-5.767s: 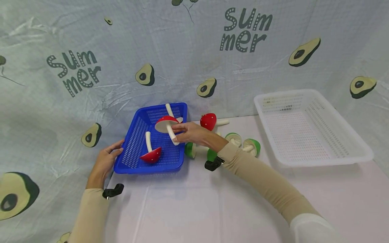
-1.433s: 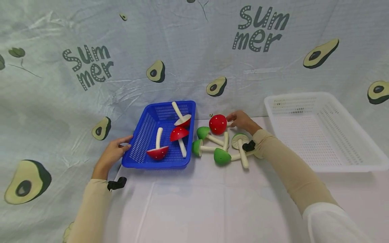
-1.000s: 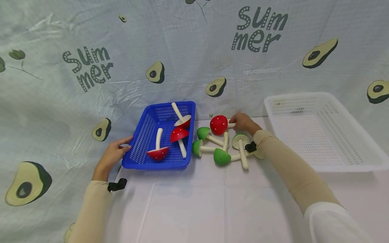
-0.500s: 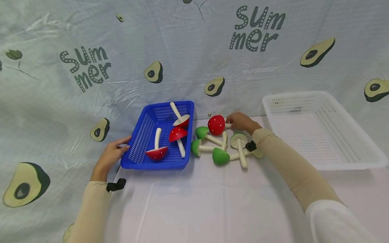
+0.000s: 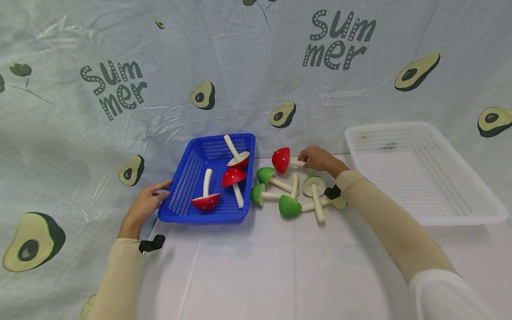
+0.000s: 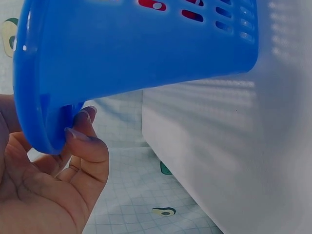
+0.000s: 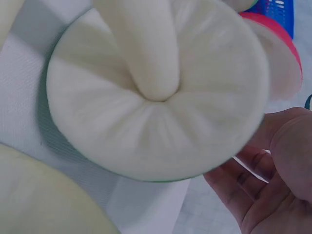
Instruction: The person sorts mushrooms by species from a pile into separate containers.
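Near the back edge of the table my right hand [image 5: 318, 159] pinches the white stem of a red-capped toy mushroom [image 5: 281, 160], white dots on its cap. In the right wrist view a green mushroom's pale underside [image 7: 209, 122] hides those fingertips. My left hand [image 6: 58, 180] grips the rim of a blue plastic basket [image 6: 146, 53] at its left side, thumb and fingers curled at the edge. Inside the basket lie 3 red mushrooms, one [image 5: 206, 202] stem up, one [image 5: 234, 178] stem down and one [image 5: 238, 159] at the back.
Several green-capped mushrooms [image 5: 290, 206] lie in a cluster right of the blue basket, in front of my right hand. A white perforated basket [image 5: 396, 173] stands at the right. Behind the table hangs a fabric sheet [image 5: 240, 53] with printed avocados.
A third red mushroom has been placed in the blue basket. My right hand has moved to the one on the table, whose cap has just tipped sideways. My left hand stays on the rim.
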`<state>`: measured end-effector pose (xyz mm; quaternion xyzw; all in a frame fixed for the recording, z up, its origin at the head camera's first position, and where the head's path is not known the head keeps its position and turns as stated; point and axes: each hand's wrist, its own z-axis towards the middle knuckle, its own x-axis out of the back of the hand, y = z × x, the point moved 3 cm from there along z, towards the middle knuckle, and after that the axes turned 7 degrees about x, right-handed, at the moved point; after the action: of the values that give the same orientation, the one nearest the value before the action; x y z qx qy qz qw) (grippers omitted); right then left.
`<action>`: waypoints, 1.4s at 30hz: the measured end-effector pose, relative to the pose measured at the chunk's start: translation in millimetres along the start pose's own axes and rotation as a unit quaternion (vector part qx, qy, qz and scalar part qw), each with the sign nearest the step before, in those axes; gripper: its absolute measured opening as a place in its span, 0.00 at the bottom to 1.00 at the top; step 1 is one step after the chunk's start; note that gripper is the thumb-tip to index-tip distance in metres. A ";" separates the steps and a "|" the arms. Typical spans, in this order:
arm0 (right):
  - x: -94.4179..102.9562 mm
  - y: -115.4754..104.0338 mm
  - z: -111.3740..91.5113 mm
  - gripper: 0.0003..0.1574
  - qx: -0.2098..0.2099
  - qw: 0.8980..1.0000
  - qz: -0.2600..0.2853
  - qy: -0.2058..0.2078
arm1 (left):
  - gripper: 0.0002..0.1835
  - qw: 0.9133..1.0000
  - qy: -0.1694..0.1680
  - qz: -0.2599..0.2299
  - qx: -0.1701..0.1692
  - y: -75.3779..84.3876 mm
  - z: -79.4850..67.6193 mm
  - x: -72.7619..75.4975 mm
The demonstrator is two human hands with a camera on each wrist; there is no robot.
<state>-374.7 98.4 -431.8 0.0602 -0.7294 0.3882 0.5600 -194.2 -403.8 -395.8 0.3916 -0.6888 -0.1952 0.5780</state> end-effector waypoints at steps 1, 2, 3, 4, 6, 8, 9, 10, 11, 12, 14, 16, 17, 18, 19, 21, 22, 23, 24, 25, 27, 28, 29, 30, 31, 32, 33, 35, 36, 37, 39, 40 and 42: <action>1.0 -0.8 -1.2 0.16 0.007 1.000 0.001 0.000 | 0.28 1.000 0.000 0.001 -0.001 -0.2 0.4 0.2; 1.9 -1.5 -2.3 0.16 0.014 1.000 0.000 0.001 | 0.28 1.000 0.001 0.002 -0.002 -0.2 0.5 0.3; 2.8 -2.5 -3.2 0.17 0.018 1.000 0.001 0.002 | 0.28 1.000 0.002 0.003 -0.003 -0.3 0.8 0.4; 3.6 -2.8 -4.2 0.17 0.022 1.000 0.001 0.003 | 0.28 1.000 0.002 0.004 -0.004 -0.2 1.0 0.3; 5.5 -3.7 -6.1 0.18 0.027 1.000 0.008 0.008 | 0.28 1.000 0.002 0.007 -0.005 0.2 1.2 0.3; 7.8 -5.1 -8.0 0.18 0.029 0.999 0.020 0.013 | 0.28 1.000 0.003 0.009 -0.005 0.2 1.6 0.1; 9.1 -5.9 -9.1 0.18 0.029 0.999 0.029 0.015 | 0.28 1.000 0.003 0.008 -0.006 0.4 1.5 -0.1; 10.3 -7.0 -10.2 0.18 0.032 0.999 0.037 0.017 | 0.28 1.000 0.004 0.009 -0.006 0.4 1.6 -0.1; 11.5 -8.3 -11.4 0.18 0.035 0.998 0.046 0.019 | 0.28 1.000 0.005 0.009 -0.005 0.3 1.6 -0.1; 12.8 -9.8 -12.7 0.18 0.038 0.998 0.053 0.020 | 0.28 1.000 0.006 0.009 -0.005 0.2 1.5 -0.1; 14.7 -13.0 -15.5 0.18 0.041 0.996 0.073 0.020 | 0.28 1.000 0.007 0.007 -0.004 0.0 1.2 -0.2; 16.2 -16.5 -17.5 0.18 0.040 0.995 0.094 0.019 | 0.28 1.000 0.007 0.006 -0.002 -0.9 1.5 0.0; 16.8 -18.0 -18.5 0.19 0.037 0.994 0.105 0.019 | 0.28 1.000 0.007 0.004 -0.001 -1.2 1.5 -0.1; 17.0 -19.2 -18.9 0.19 0.031 0.992 0.120 0.019 | 0.28 1.000 0.006 0.001 -0.001 -1.6 1.6 -0.2; 16.9 -20.1 -19.5 0.20 0.024 0.990 0.137 0.019 | 0.28 1.000 0.005 -0.004 0.000 -2.0 1.7 -0.3; 16.5 -22.4 -20.7 0.21 0.009 0.985 0.174 0.018 | 0.28 1.000 0.002 -0.015 0.001 -2.9 1.7 -0.6; 15.8 -23.1 -21.0 0.22 0.001 0.981 0.193 0.018 | 0.28 1.000 0.000 -0.021 0.002 -3.2 1.5 -0.9; 15.5 -24.7 -22.1 0.23 -0.003 0.977 0.213 0.016 | 0.28 1.000 -0.001 -0.027 0.002 -3.7 1.3 -1.2; 14.9 -26.0 -22.5 0.23 -0.007 0.973 0.231 0.014 | 0.29 0.999 -0.003 -0.033 0.002 -4.2 1.2 -1.4; 14.6 -27.5 -23.2 0.24 -0.007 0.969 0.246 0.013 | 0.29 0.999 -0.004 -0.038 0.003 -4.8 1.1 -1.7; 14.0 -31.0 -23.6 0.24 0.000 0.964 0.266 0.010 | 0.29 0.999 -0.005 -0.046 0.003 -5.8 1.3 -2.0; 13.9 -32.6 -23.6 0.25 0.006 0.962 0.273 0.009 | 0.29 0.999 -0.005 -0.048 0.004 -6.2 1.4 -2.3; 14.0 -34.6 -23.7 0.26 0.012 0.961 0.278 0.008 | 0.29 0.999 -0.005 -0.051 0.004 -6.7 1.9 -2.4; 13.9 -36.0 -23.1 0.26 0.017 0.959 0.283 0.008 | 0.29 0.999 -0.005 -0.054 0.005 -7.3 2.5 -2.3; 14.4 -38.3 -23.3 0.27 0.025 0.958 0.286 0.007 | 0.29 0.998 -0.005 -0.057 0.007 -8.0 3.4 -2.1; 14.7 -40.5 -23.1 0.28 0.029 0.956 0.291 0.007 | 0.29 0.998 -0.005 -0.059 0.009 -8.7 4.3 -1.9; 15.0 -42.5 -22.8 0.29 0.032 0.954 0.297 0.006 | 0.29 0.998 -0.006 -0.062 0.011 -9.3 5.1 -1.8; 15.7 -47.5 -22.5 0.31 0.035 0.950 0.310 0.006 | 0.29 0.998 -0.007 -0.068 0.016 -10.5 6.7 -1.4; 16.1 -50.2 -22.6 0.31 0.036 0.948 0.315 0.006 | 0.29 0.997 -0.007 -0.070 0.019 -11.0 7.5 -1.2; 16.3 -52.4 -22.6 0.31 0.034 0.946 0.321 0.007 | 0.29 0.997 -0.007 -0.072 0.021 -11.2 8.0 -1.2; 16.3 -56.4 -21.9 0.32 0.028 0.942 0.334 0.006 | 0.29 0.997 -0.010 -0.076 0.022 -11.0 8.5 -1.2; 16.2 -58.5 -21.7 0.32 0.026 0.940 0.340 0.006 | 0.29 0.997 -0.011 -0.078 0.023 -10.7 8.7 -1.2; 16.4 -63.0 -21.4 0.32 0.025 0.937 0.349 0.005 | 0.30 0.996 -0.013 -0.082 0.025 -9.9 8.9 -1.2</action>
<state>-331.3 74.1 -384.6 -0.1863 -0.6922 0.5773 0.3910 -199.4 -410.7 -405.9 0.4586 -0.6667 -0.2295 0.5408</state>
